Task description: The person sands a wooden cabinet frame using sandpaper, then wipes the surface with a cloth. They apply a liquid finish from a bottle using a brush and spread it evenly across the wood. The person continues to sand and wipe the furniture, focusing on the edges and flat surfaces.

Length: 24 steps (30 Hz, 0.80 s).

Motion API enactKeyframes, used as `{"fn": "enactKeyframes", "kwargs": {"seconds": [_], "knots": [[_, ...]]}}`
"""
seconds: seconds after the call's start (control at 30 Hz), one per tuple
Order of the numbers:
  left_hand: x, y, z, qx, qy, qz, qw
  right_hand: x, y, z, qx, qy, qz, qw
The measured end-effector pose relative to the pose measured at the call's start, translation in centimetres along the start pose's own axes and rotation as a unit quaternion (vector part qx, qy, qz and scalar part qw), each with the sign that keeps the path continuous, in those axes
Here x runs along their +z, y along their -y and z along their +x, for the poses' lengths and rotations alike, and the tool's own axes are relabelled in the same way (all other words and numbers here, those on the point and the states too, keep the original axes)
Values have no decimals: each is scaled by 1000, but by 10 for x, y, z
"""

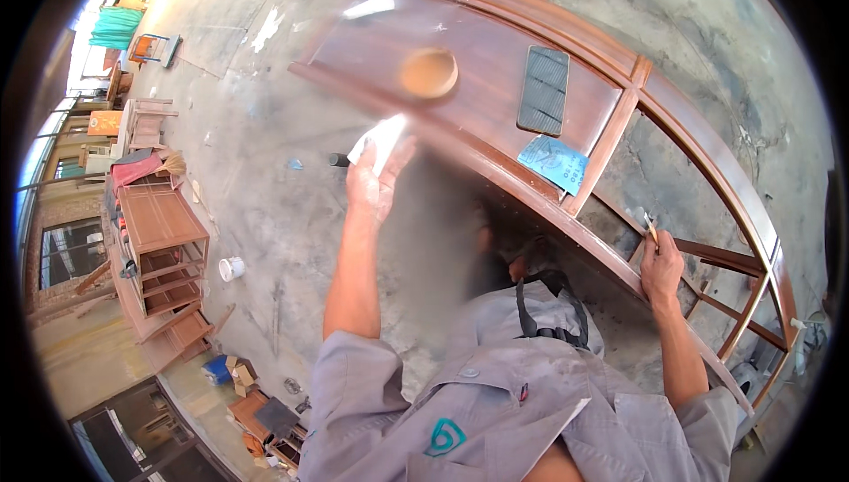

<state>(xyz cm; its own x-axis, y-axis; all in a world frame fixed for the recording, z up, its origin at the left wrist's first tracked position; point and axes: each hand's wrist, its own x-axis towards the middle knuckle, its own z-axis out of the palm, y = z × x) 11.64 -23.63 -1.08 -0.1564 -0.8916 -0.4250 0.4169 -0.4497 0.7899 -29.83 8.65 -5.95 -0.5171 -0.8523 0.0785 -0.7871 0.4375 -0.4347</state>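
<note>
My left hand point(371, 190) is raised beside the near edge of a reddish-brown wooden furniture frame point(495, 164), its fingers closed around a folded white cloth or paper point(380, 141). Pale dust coats those fingers. In my right hand point(661, 270), by the frame's open section, is a small slim tool point(653, 227) with a wooden-looking handle and pale tip; its exact kind is unclear. On the frame's solid panel sit a round tan bowl or lid point(429, 72), a dark phone point(543, 90) and a blue printed sheet point(554, 164), probably sandpaper.
A brown wooden cabinet point(164, 217) with shelves stands at the left, a white bucket point(232, 269) beside it. A dark cylinder point(339, 160) is on the stained concrete floor. Cardboard boxes point(239, 376) lie lower left. Open wooden bars point(725, 305) extend at right.
</note>
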Motion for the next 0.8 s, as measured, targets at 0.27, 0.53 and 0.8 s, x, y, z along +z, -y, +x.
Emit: {"fn": "enactKeyframes", "kwargs": {"seconds": [0.27,0.53,0.8], "knots": [[-10,-2,3,40,55,-25,997,-1,4,0,7,11,24,1000],[-8,38,10,407,71,654,634,2,3,-1,5,12,22,1000],[-5,20,13,456,95,727,504,1,2,2,-7,-3,19,1000]]}}
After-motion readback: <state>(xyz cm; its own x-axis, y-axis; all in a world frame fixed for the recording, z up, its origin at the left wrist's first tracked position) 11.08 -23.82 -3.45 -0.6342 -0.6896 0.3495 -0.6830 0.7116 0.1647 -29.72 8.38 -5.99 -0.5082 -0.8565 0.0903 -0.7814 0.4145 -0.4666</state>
